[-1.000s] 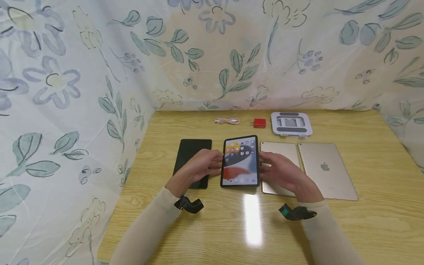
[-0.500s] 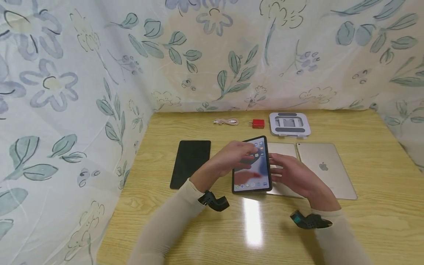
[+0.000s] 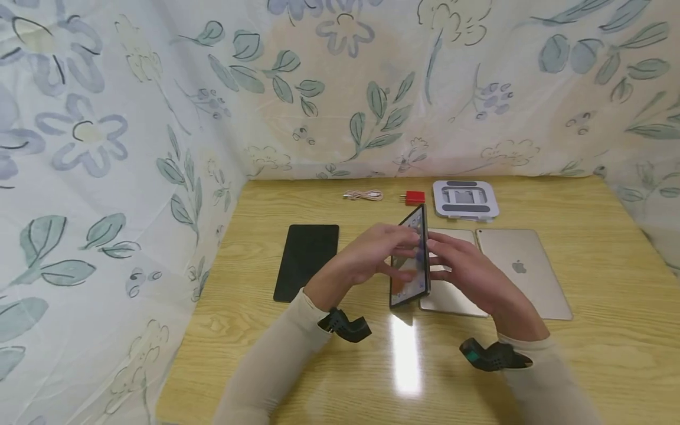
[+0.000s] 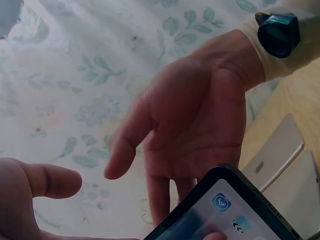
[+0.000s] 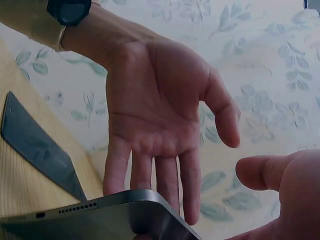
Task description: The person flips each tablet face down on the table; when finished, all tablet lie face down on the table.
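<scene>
A tablet (image 3: 414, 290) with its lit screen facing left stands steeply tilted between both hands. My left hand (image 3: 369, 254) rests its extended fingers against the screen. On the other side, my right hand (image 3: 467, 274) lays nearly straight fingers against the tablet's back. In the left wrist view, the tablet's corner (image 4: 200, 225) shows a few app icons, and the right palm (image 4: 195, 125) faces it. From the right wrist, the tablet's grey back and edge (image 5: 102, 220) appear below the left palm (image 5: 155, 100). Both thumbs are off the tablet there.
A dark tablet (image 3: 307, 262) lies to the left. On the right lie two gold tablets, one (image 3: 451, 298) partly under the right hand, the other (image 3: 531, 289) with an apple logo. Behind are a coiled cable (image 3: 366, 195), a red charger (image 3: 415, 198) and a white stand (image 3: 465, 199).
The tablet has moved right and turned from facing up to standing steeply on its side. My left hand has left its left edge and come over the screen; the right hand has shifted right.
</scene>
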The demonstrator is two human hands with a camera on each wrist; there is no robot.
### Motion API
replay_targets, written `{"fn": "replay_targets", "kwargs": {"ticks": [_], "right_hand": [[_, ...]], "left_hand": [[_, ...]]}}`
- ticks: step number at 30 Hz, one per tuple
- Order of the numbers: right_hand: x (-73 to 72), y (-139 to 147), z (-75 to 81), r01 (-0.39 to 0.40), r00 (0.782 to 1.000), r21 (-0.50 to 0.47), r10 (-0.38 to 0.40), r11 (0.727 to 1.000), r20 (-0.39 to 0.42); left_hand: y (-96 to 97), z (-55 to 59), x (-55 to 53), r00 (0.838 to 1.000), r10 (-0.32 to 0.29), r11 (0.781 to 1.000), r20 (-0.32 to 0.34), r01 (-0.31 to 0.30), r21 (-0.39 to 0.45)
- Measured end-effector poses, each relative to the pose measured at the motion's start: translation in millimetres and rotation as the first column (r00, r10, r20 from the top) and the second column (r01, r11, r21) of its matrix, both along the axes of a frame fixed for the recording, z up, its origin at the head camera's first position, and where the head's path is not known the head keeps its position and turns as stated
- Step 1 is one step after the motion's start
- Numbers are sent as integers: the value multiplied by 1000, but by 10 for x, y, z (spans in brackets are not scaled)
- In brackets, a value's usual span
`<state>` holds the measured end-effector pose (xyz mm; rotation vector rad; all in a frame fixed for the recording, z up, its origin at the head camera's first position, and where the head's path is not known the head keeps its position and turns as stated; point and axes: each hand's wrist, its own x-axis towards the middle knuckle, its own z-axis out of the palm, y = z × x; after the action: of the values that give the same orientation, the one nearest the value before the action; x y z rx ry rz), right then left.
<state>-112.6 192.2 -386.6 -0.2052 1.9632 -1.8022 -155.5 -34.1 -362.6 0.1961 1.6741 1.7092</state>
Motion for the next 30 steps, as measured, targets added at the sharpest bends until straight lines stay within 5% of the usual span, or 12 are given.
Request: {"fn": "replay_targets", "kwargs": {"ticks": [8,16,22,30], "right_hand": [[-52,-308,18,-14,1000,-28,14,1000,-2],[-150,-386,-225,-85,995,-13,85,996,42],[-155,-360,-465,-76,990,11,74,997,116],[-140,-367,-550,-48,993,42,43,998,107]], "left_hand": [[-265,57,5,998,67,997,-9,-67,-25],[-586,21,13,992,88,988,-91,-99,-116],[-791,-119,20,991,108,986,-85,-117,-121],[-962,-358,18,986,163,977,-38,-166,-136]]}}
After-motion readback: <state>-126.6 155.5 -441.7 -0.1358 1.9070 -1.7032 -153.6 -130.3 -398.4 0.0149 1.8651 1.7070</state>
